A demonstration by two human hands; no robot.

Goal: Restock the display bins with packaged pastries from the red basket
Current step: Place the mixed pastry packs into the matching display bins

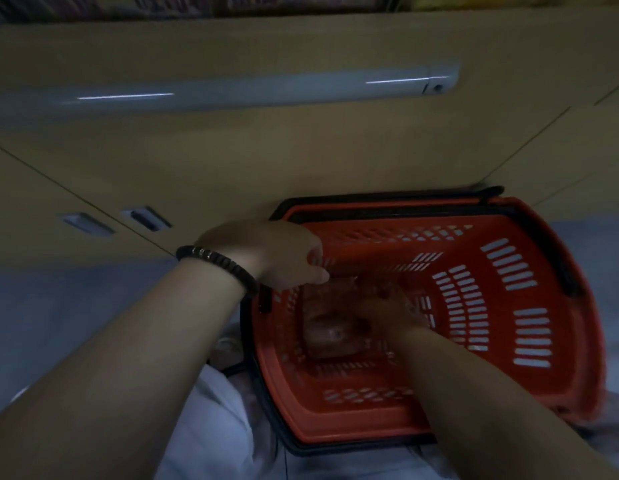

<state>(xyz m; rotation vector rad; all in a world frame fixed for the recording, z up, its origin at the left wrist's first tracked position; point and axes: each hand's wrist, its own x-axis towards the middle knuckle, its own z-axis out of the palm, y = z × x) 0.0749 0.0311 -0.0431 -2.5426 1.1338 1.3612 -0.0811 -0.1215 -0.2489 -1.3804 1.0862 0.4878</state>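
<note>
a: where's the right hand (393, 308) just now?

b: deep inside the red basket (529, 306), down at its floor, fingers spread low against the packaged pastries (330, 332). it's dim and blurred there, so i cannot tell whether it has closed on a packet or only rests on one.

a: and the left hand (277, 252)?

b: at the basket's far-left rim, curled over the edge and gripping the wall, which looks like steadying. a dark beaded bracelet (220, 266) sits on that wrist.

a: how do the pastries lie from the right hand?

b: just to its left on the basket floor, touching or nearly so. the packet's long axis seems to run across the basket, left to right, though the blur makes that uncertain. the right hand is plainly the nearer one.

a: anything beyond the basket?

b: beige cabinet doors (232, 161) stand behind it, with a white bar handle (266, 90) above. no display bins in view, so i'd judge the packet must be lifted out and carried upward.
</note>
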